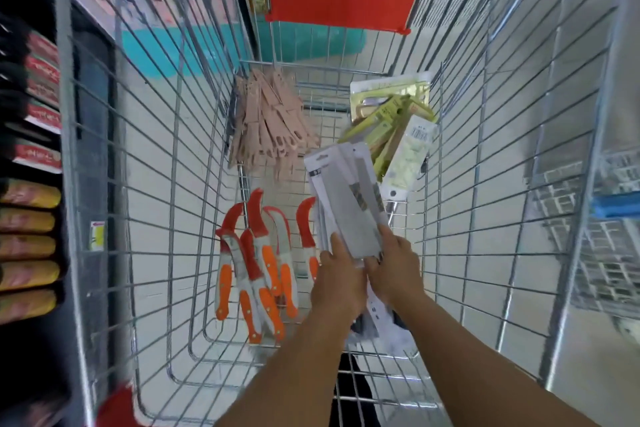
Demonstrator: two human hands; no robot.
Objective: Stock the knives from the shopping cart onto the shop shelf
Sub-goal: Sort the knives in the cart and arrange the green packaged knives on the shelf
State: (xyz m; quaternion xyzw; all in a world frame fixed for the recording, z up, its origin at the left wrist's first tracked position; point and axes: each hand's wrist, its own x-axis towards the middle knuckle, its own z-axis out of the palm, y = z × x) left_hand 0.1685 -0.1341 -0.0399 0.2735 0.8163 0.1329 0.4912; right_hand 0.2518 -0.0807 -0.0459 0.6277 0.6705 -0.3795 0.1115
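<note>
Left hand (337, 274) and right hand (394, 263) clamped on grey knife packs (346, 198) near cart's (145, 184) right wall

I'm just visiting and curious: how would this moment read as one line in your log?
step: picking from cart | left hand: holds grey knife packs | right hand: holds same packs | orange-handled knives: lying in cart
</note>
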